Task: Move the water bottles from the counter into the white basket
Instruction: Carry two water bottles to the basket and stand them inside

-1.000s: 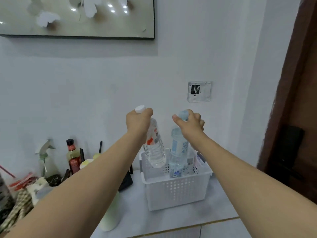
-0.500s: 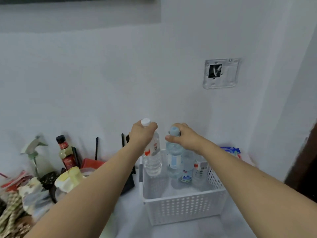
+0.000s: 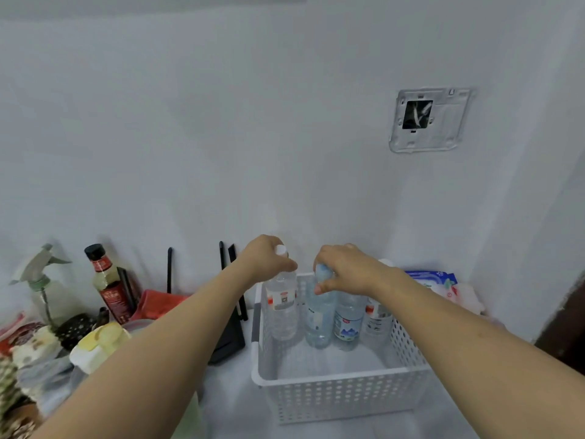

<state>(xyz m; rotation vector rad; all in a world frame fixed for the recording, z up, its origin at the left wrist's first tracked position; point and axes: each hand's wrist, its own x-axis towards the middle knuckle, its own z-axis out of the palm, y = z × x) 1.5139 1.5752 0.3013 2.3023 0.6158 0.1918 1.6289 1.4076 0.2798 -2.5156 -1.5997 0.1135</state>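
Two hands, left (image 3: 264, 259) and right (image 3: 343, 269), gripping upright bottle tops (image 3: 281, 249) inside the white basket (image 3: 342, 397).

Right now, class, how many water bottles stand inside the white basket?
4, in a row along the back of the white basket: the white-capped bottle under the left hand, the blue-capped bottle under the right hand, the mountain-label bottle, the rightmost bottle. Others may be hidden.

Bottle labels (image 3: 282, 298) look too blurred to read.
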